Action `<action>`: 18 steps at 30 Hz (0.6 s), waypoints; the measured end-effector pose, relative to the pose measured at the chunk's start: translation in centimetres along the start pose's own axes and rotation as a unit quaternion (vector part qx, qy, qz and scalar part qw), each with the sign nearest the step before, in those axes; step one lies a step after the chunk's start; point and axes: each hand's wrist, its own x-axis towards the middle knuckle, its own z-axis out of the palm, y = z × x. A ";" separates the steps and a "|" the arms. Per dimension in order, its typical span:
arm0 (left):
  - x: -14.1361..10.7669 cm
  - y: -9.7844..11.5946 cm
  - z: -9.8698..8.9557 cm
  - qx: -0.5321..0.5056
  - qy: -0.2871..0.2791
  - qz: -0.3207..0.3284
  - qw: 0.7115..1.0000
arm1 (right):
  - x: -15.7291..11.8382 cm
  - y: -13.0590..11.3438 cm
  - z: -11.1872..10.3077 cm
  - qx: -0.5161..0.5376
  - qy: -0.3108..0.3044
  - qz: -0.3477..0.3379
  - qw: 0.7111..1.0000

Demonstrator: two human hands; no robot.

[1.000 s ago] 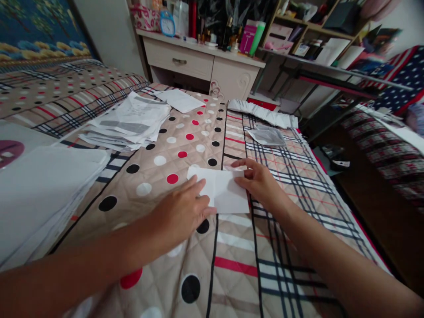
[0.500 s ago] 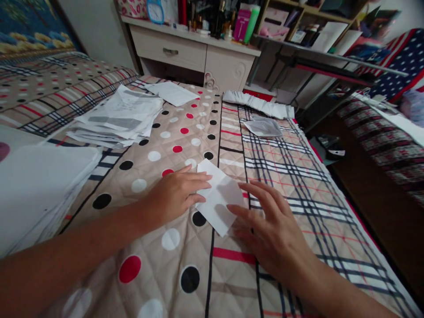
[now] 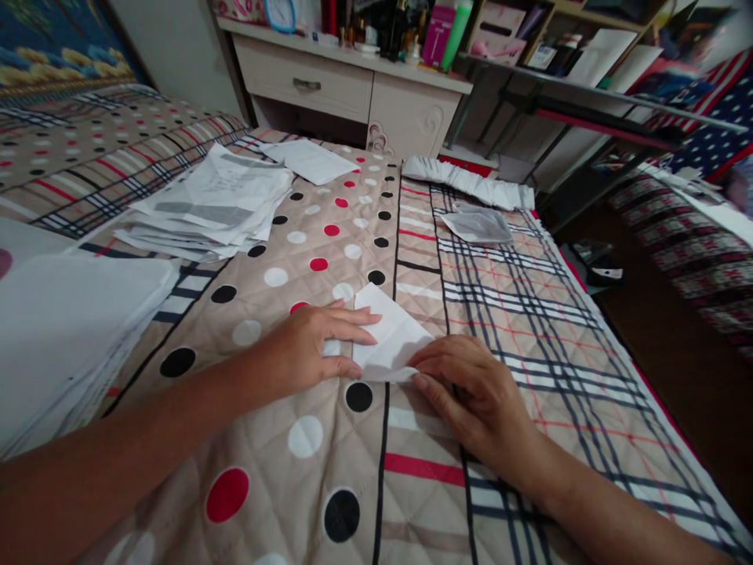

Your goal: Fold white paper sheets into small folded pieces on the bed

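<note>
A white folded paper (image 3: 391, 333) lies on the quilted bedspread between my hands. My left hand (image 3: 314, 345) rests on its left edge, fingers spread and pointing right. At the paper's lower right, my right hand (image 3: 467, 388) pinches the near edge between thumb and fingers, and that edge is lifted and turned over. Farther off on the left is a stack of used white sheets (image 3: 212, 200), with another folded white paper (image 3: 314, 161) behind it.
A large pile of white paper (image 3: 76, 314) sits at the left. Toward the back right are a row of folded papers (image 3: 464, 182) and a clear plastic packet (image 3: 479, 225). A white cabinet (image 3: 306, 82) stands beyond the bed, a metal-legged desk (image 3: 588, 86) at its right.
My right hand has closed on the paper's lower right edge. The near corner, flat before, is now folded up and away from me. My left hand has stayed nearly in place.
</note>
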 end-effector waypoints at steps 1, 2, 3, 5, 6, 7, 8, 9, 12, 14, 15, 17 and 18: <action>0.0 0.1 0.0 -0.001 -0.004 -0.003 1.000 | 0.2 0.0 0.1 0.012 0.002 0.021 1.000; -0.1 0.1 0.0 -0.002 -0.007 -0.007 1.000 | 0.5 0.0 0.2 0.019 0.003 0.043 0.999; -0.1 0.1 0.0 -0.002 -0.010 -0.010 1.000 | 0.7 0.0 0.3 0.024 0.003 0.067 0.997; -0.2 0.2 0.1 -0.003 -0.012 -0.014 1.000 | 1.2 0.1 0.6 0.027 0.000 0.108 0.994; -0.2 0.2 0.1 -0.004 -0.012 -0.014 1.000 | 1.4 0.2 0.7 0.024 -0.002 0.122 0.992; -0.2 0.2 0.2 -0.004 -0.011 -0.013 1.000 | 1.7 0.3 0.7 0.021 -0.002 0.129 0.991; -0.3 0.2 0.2 -0.005 -0.011 -0.012 1.000 | 1.9 0.4 0.8 0.016 -0.001 0.130 0.991; -0.3 0.2 0.2 -0.004 -0.011 -0.011 1.000 | 2.1 0.5 0.9 0.009 0.000 0.129 0.992; -0.4 0.3 0.1 0.001 -0.013 -0.010 1.000 | 2.6 0.7 1.0 -0.014 -0.001 0.135 0.991; -0.4 0.5 0.1 0.005 -0.009 -0.011 1.000 | 2.8 0.7 1.1 -0.028 -0.004 0.147 0.989; -0.4 0.5 0.1 0.007 -0.006 -0.011 1.000 | 2.8 0.7 1.2 -0.035 -0.004 0.154 0.987; -0.5 0.6 0.1 0.015 -0.003 -0.008 1.000 | 2.9 0.6 1.3 -0.053 -0.004 0.167 0.985; -0.5 0.6 0.2 0.021 -0.004 -0.004 1.000 | 3.0 0.5 1.4 -0.060 -0.004 0.173 0.983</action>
